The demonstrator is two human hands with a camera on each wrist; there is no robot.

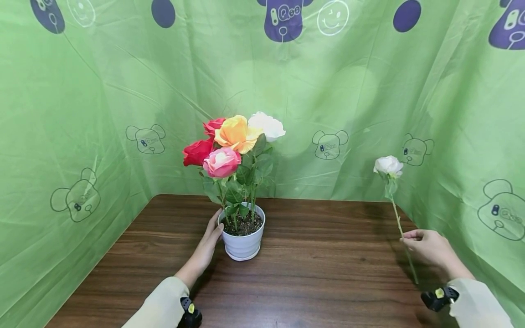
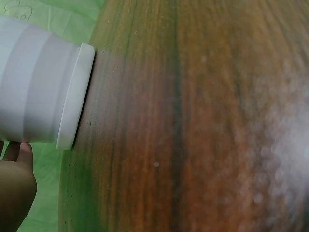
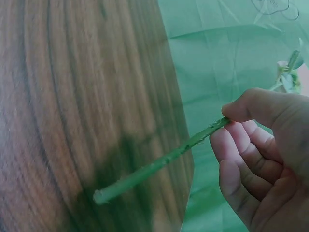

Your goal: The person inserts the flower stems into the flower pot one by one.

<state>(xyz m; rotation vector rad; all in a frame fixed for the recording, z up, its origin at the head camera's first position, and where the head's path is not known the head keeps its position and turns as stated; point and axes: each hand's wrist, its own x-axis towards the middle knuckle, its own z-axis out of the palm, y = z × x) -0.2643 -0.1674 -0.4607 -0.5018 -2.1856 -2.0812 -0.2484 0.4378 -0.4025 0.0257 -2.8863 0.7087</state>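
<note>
A white ribbed flowerpot (image 1: 242, 246) stands upright on the table with dark soil inside. Out of it rise red roses (image 1: 198, 152), a yellow-orange rose (image 1: 237, 134), a pink rose (image 1: 222, 162) and a white rose (image 1: 266, 126). My left hand (image 1: 210, 241) rests against the pot's left side, fingers extended; in the left wrist view its fingertips touch the white wall. Off to the right, my right hand (image 1: 428, 248) pinches the stem of a single white rose (image 1: 388, 166) between thumb and fingers. That stem (image 3: 164, 160) slants, its cut end free.
The brown wood-grain table (image 1: 320, 269) carries the pot near its back edge. Green cloth (image 1: 352, 105) with printed bear faces hangs behind and on both sides. Each sleeve has a small dark device (image 1: 440, 298) at the wrist.
</note>
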